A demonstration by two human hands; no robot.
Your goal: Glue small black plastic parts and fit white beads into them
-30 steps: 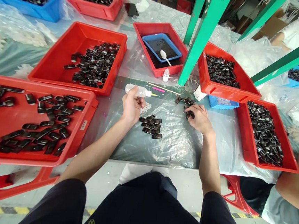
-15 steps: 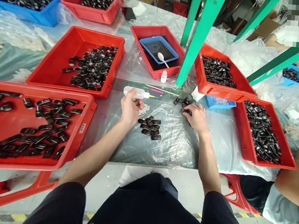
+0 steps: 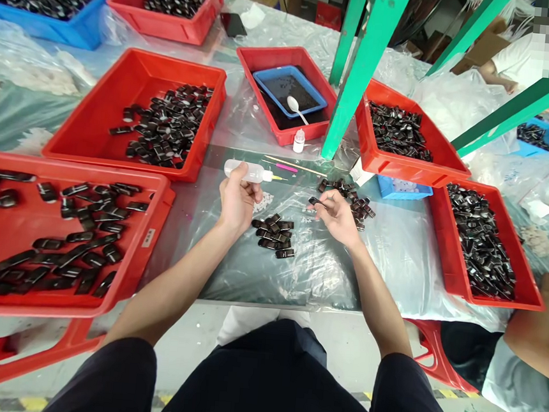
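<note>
My left hand is closed around a clear squeeze bottle whose thin yellow-based needle tip points right. Between the fingertips of my right hand is one small black plastic part, lifted over the table. Just beyond and right of that hand lies a loose heap of similar black parts, partly covered by it. A neat cluster of black parts rests on the plastic sheet between my forearms. Small white bits lie beside my left hand, partly hidden by it.
Red bins with black parts stand left and right. A red tray holds a blue tray and a white spoon. Nearby are a small white bottle, a pink tool and a green post. A co-worker's arm is at right.
My right hand has moved left from the heap with a black part in its fingers, uncovering more of the heap. My left hand keeps the squeeze bottle in nearly the same place.
</note>
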